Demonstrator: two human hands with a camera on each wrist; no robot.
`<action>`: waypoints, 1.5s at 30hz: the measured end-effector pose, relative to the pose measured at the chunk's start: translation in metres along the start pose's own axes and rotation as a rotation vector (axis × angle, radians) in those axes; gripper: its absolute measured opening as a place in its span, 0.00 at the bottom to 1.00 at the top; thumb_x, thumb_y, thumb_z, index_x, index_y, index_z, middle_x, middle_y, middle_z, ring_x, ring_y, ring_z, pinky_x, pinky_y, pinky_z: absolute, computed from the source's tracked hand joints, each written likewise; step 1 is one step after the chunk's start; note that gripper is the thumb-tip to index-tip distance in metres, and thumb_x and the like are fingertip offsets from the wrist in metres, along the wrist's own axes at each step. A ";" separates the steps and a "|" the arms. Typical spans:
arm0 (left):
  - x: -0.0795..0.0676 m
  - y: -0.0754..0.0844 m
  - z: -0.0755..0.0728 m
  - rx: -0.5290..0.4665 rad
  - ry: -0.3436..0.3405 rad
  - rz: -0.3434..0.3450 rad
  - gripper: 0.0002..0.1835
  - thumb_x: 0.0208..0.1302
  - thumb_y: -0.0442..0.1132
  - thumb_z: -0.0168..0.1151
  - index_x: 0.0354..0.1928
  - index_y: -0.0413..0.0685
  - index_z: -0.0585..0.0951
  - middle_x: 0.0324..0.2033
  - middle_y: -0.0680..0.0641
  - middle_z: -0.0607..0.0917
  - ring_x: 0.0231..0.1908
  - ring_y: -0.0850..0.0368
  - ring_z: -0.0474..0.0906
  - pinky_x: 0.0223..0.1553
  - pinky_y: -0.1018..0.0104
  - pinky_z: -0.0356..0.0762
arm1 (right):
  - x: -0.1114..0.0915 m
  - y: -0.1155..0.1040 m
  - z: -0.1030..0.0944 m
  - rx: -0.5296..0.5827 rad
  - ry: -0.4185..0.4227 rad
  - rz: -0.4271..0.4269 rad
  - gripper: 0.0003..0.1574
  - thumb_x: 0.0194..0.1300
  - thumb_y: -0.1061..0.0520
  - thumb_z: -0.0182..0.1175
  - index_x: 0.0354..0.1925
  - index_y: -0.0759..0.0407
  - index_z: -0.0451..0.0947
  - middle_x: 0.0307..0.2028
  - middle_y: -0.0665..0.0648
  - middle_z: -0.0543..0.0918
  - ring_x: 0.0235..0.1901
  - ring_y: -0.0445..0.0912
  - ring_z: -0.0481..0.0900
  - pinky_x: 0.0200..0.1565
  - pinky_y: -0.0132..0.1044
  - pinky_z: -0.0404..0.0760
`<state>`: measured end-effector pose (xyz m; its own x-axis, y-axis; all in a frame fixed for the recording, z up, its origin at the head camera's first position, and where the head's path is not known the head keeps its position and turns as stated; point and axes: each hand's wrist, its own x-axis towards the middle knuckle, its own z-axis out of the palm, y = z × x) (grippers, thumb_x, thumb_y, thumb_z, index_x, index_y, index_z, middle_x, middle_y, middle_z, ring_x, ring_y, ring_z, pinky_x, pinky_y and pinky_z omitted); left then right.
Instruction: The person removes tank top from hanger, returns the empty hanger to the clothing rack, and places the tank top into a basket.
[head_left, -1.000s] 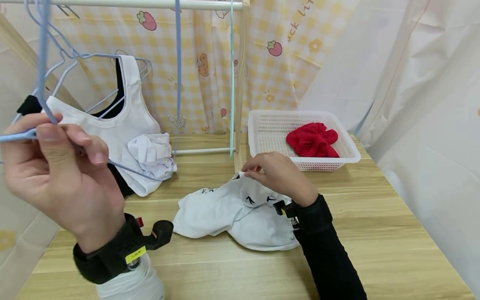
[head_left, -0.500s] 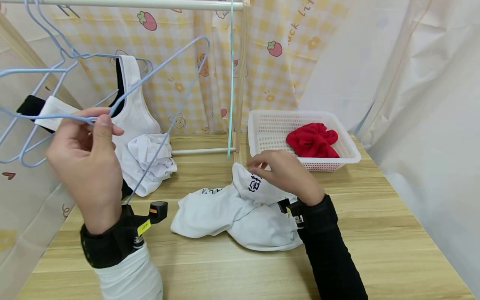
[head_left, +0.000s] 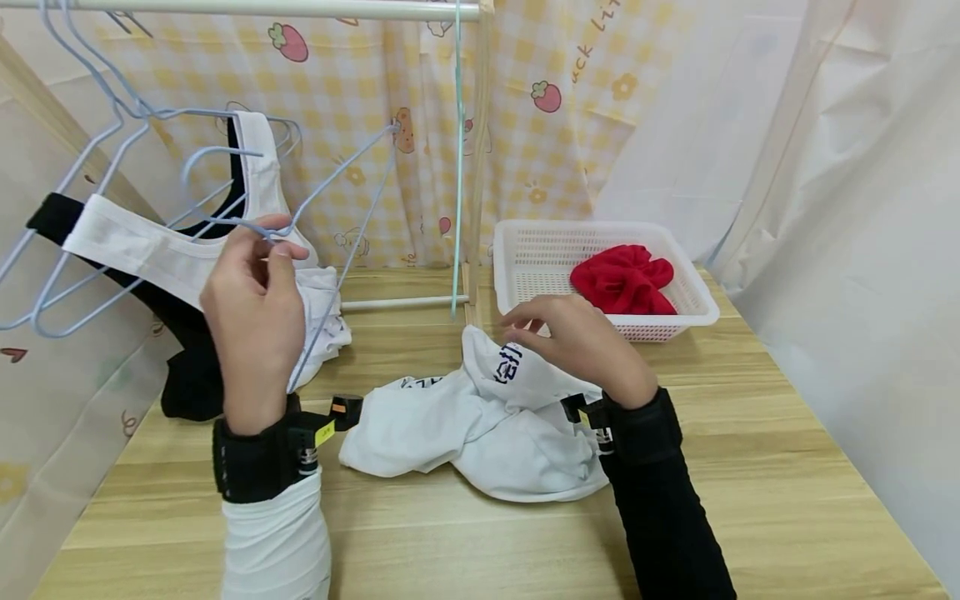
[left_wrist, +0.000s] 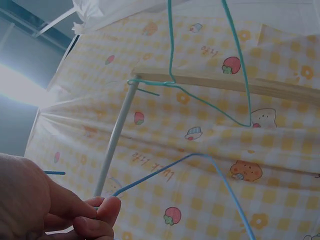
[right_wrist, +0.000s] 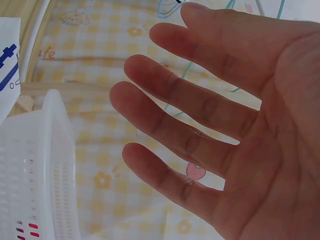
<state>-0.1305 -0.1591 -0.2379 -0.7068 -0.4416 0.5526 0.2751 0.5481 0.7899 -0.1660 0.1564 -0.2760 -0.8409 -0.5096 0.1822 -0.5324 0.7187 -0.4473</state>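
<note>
My left hand (head_left: pixel 257 329) pinches a light blue wire hanger (head_left: pixel 333 177) below its hook, between thumb and fingers. In the left wrist view, one bent arm of that hanger (left_wrist: pixel 156 173) reaches out past the fingertips. A crumpled white garment (head_left: pixel 416 429) with dark lettering lies on the table, one corner of it raised. Just over that corner is my right hand (head_left: pixel 581 346), its fingers loosely bent. The right wrist view has the right hand (right_wrist: pixel 200 120) with fingers spread and nothing between them; part of the lettered garment (right_wrist: pixel 9 65) shows at the left edge.
At the back right stands a white plastic basket (head_left: pixel 525 250) with a red cloth (head_left: pixel 624 281) inside. White and black tops (head_left: pixel 142 250) hang on blue hangers at the left, under the rack's bar (head_left: pixel 300 8). A green hanger (head_left: pixel 457 167) hangs near the rack's post (head_left: pixel 478 150).
My left hand has moved right and turned the hanger, so its hook now shows at the upper left. My right hand has let go of the garment and shifted slightly right.
</note>
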 end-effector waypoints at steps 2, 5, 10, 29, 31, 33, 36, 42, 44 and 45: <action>-0.002 0.001 0.006 -0.020 -0.029 0.016 0.20 0.80 0.30 0.48 0.63 0.48 0.85 0.36 0.65 0.85 0.27 0.67 0.68 0.30 0.73 0.61 | -0.001 0.000 -0.001 0.006 -0.002 0.003 0.15 0.77 0.54 0.67 0.57 0.53 0.91 0.49 0.50 0.93 0.47 0.47 0.89 0.47 0.44 0.85; -0.004 0.002 0.016 -0.048 -0.052 0.062 0.21 0.80 0.28 0.47 0.64 0.45 0.85 0.41 0.50 0.89 0.26 0.69 0.67 0.30 0.74 0.62 | -0.001 0.000 -0.003 0.013 0.000 0.003 0.15 0.77 0.54 0.67 0.56 0.52 0.91 0.48 0.49 0.93 0.46 0.46 0.88 0.48 0.44 0.85; 0.001 0.000 0.033 -0.055 -0.066 0.171 0.19 0.81 0.27 0.46 0.61 0.38 0.85 0.43 0.39 0.91 0.25 0.71 0.64 0.31 0.73 0.60 | -0.003 0.001 -0.005 0.024 0.008 0.007 0.15 0.76 0.54 0.67 0.57 0.53 0.91 0.48 0.50 0.93 0.46 0.47 0.88 0.48 0.44 0.86; 0.096 0.063 0.057 0.196 -0.344 0.128 0.23 0.85 0.35 0.41 0.70 0.50 0.81 0.52 0.44 0.91 0.47 0.51 0.83 0.44 0.69 0.69 | -0.009 0.004 -0.014 0.042 0.018 -0.003 0.16 0.75 0.54 0.69 0.58 0.53 0.91 0.48 0.51 0.93 0.46 0.47 0.88 0.50 0.46 0.87; 0.104 0.070 0.061 0.223 -0.380 0.090 0.24 0.86 0.36 0.40 0.71 0.53 0.80 0.52 0.49 0.90 0.43 0.58 0.79 0.40 0.71 0.68 | -0.009 0.004 -0.013 0.048 0.016 0.000 0.16 0.76 0.54 0.68 0.58 0.54 0.90 0.48 0.52 0.93 0.47 0.47 0.88 0.50 0.47 0.87; 0.110 0.075 0.065 0.242 -0.415 0.060 0.24 0.86 0.38 0.39 0.72 0.54 0.79 0.51 0.54 0.88 0.39 0.63 0.75 0.38 0.71 0.68 | -0.009 0.005 -0.012 0.051 0.014 0.003 0.17 0.76 0.54 0.68 0.59 0.54 0.90 0.49 0.52 0.93 0.47 0.48 0.88 0.50 0.47 0.87; 0.119 0.081 0.072 0.235 -0.453 0.016 0.24 0.86 0.38 0.39 0.73 0.56 0.79 0.46 0.59 0.85 0.37 0.66 0.73 0.36 0.71 0.69 | -0.008 0.005 -0.011 0.049 0.017 0.003 0.17 0.76 0.54 0.68 0.59 0.55 0.90 0.49 0.52 0.93 0.47 0.48 0.89 0.50 0.47 0.87; 0.136 0.086 0.081 0.169 -0.519 -0.078 0.26 0.83 0.34 0.40 0.74 0.53 0.78 0.36 0.65 0.79 0.40 0.67 0.75 0.34 0.72 0.69 | -0.006 0.004 -0.009 0.061 0.016 0.002 0.17 0.76 0.54 0.68 0.59 0.55 0.90 0.48 0.53 0.93 0.47 0.48 0.89 0.49 0.46 0.87; 0.140 0.084 0.083 0.152 -0.539 -0.103 0.26 0.81 0.32 0.41 0.72 0.51 0.78 0.34 0.65 0.79 0.41 0.67 0.75 0.35 0.72 0.69 | -0.005 0.003 -0.008 0.067 0.013 0.003 0.17 0.76 0.54 0.68 0.59 0.56 0.90 0.49 0.53 0.93 0.47 0.48 0.89 0.49 0.46 0.86; 0.141 0.082 0.084 0.151 -0.545 -0.110 0.25 0.81 0.31 0.42 0.71 0.50 0.79 0.33 0.65 0.79 0.41 0.67 0.75 0.36 0.72 0.70 | -0.005 0.002 -0.008 0.067 0.013 0.003 0.17 0.76 0.54 0.68 0.59 0.56 0.90 0.49 0.53 0.93 0.47 0.48 0.89 0.49 0.46 0.86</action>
<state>-0.2622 -0.1167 -0.1174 -0.9707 -0.0941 0.2212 0.1132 0.6329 0.7659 -0.1640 0.1641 -0.2709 -0.8440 -0.5008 0.1919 -0.5224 0.6868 -0.5054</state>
